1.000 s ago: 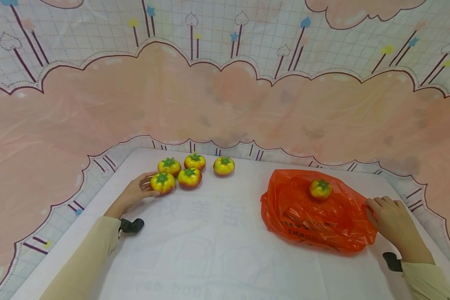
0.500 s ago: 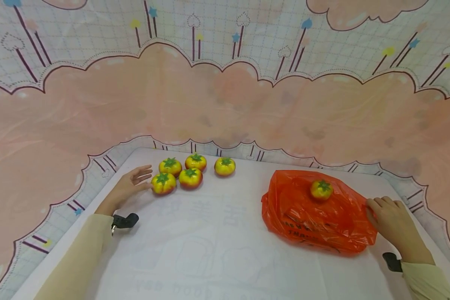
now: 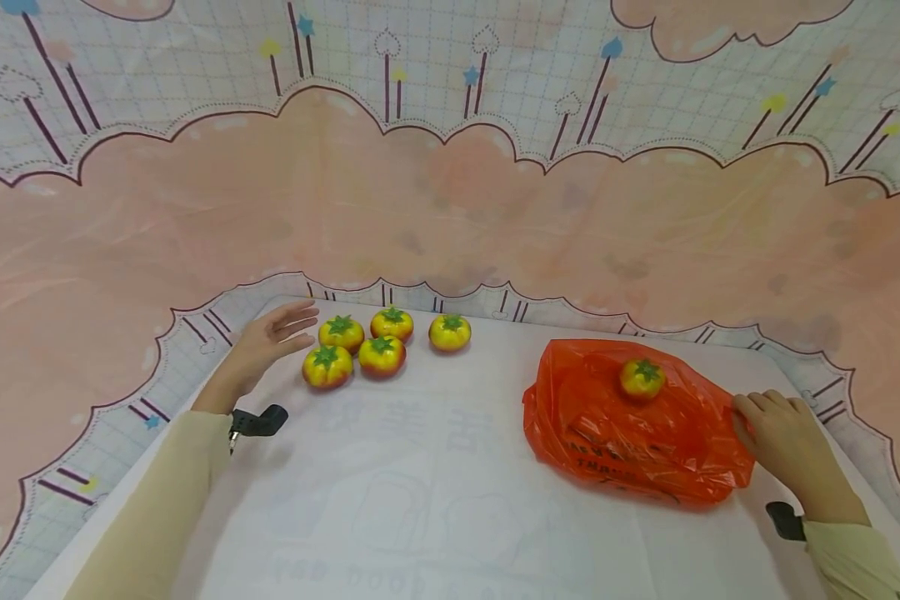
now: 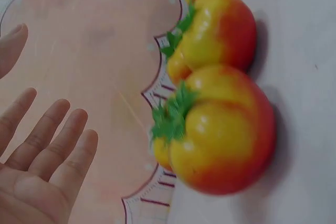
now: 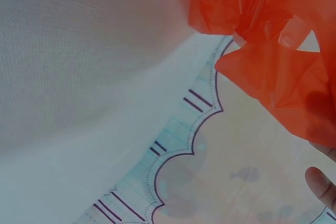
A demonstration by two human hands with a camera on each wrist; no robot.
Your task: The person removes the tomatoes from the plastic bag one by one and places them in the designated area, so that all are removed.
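In the head view my left hand [image 3: 273,337], fingers spread and holding nothing, hovers just left of a cluster of yellow-red tomatoes with green star-shaped tops. Nearest it are the rear-left tomato [image 3: 341,333] and the front-left tomato [image 3: 327,367]. The left wrist view shows its palm and straight fingers apart from a large tomato [image 4: 223,135]. On the right, my right hand [image 3: 783,446] grips the edge of a crumpled red plastic bag [image 3: 585,408] with curled fingers. One tomato [image 3: 642,379] shows at the top of the bag. Folds of red plastic partly hide the right fingertips in the right wrist view.
Two more tomatoes of the cluster, at the back [image 3: 392,325] and front right [image 3: 382,357], sit close together. Another tomato [image 3: 449,333] lies a little apart, toward the bag. The white tabletop [image 3: 420,467] ends at a patterned pink cloth [image 3: 450,217] behind.
My left hand has drawn back from the front-left tomato, then moved up and toward the back beside the rear-left one. My right hand and the bag have stayed in place.
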